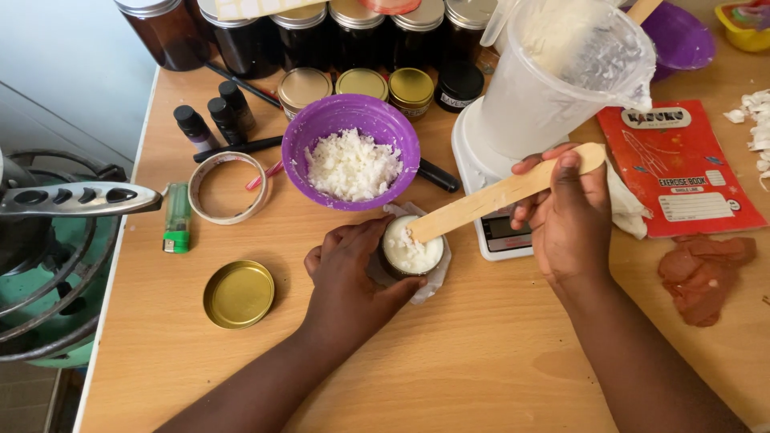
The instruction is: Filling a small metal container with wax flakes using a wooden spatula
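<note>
Right now the left hand (346, 269) grips the small jar (411, 248) near the counter (449, 361) middle; the right hand (565, 212) clasps a wooden stick (497, 196) slanting down-left, its tip in the jar's white wax.

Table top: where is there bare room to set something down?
Bare wood lies along the table's near edge, between the forearms and below the gold lid. The far side is crowded with dark jars, purple bowl and scale.
</note>
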